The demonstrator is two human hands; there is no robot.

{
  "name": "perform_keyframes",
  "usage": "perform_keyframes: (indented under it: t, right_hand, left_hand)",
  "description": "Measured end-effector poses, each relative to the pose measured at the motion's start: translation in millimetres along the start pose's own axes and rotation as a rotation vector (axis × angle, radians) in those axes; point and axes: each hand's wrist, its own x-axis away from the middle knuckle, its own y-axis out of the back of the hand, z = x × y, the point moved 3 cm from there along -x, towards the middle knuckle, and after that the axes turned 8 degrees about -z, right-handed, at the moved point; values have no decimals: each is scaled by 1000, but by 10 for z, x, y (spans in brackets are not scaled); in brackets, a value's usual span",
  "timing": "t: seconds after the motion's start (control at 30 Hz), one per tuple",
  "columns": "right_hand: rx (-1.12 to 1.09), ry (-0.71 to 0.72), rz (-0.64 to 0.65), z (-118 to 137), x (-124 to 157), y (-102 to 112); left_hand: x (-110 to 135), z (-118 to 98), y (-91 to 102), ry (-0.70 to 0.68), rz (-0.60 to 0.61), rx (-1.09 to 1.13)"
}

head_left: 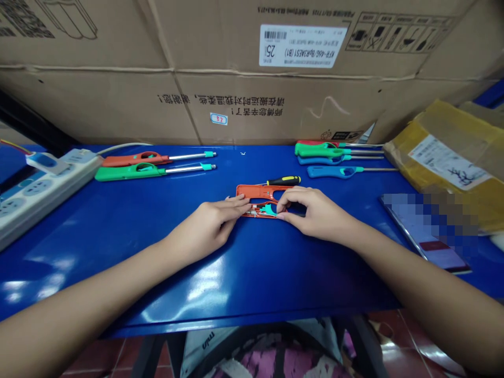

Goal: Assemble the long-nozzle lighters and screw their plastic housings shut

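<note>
Nearest my camera: two bare forearms (413,283), reaching over the blue table (252,281). Left hand (218,220) open, fingers extended across the left ends of two orange shell halves (255,192), mid-table. Right hand (311,210): thumb and forefinger together beside the turquoise piece (269,210) in the nearer half; what they grip, I cannot tell. Yellow-black screwdriver (285,181) just beyond.

Looks like a workshop: a screwdriver (284,180), power strip (51,181) and opened casing (258,192)
</note>
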Motion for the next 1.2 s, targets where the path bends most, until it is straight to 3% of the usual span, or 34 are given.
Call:
perform_keyframes:
  t: [0.2,0.37,0.53,0.77,1.2]
  right_hand:
    - [104,36,-27,-11,-8,48]
    - [165,48,-7,-41,-16,13]
    - [171,78,-7,-24,-8,-26]
    - [151,197,68,16,15,76]
    - [174,221,81,-45,-11,117]
  left_hand:
    - [52,-100,-92,-44,130,-170]
    - [70,-220,-93,-124,65,-293]
    - [51,-312,-96,-227,48,-275]
    - [46,-281,-128,-237,55,-278]
    - [29,-282,-117,-249,65,-302]
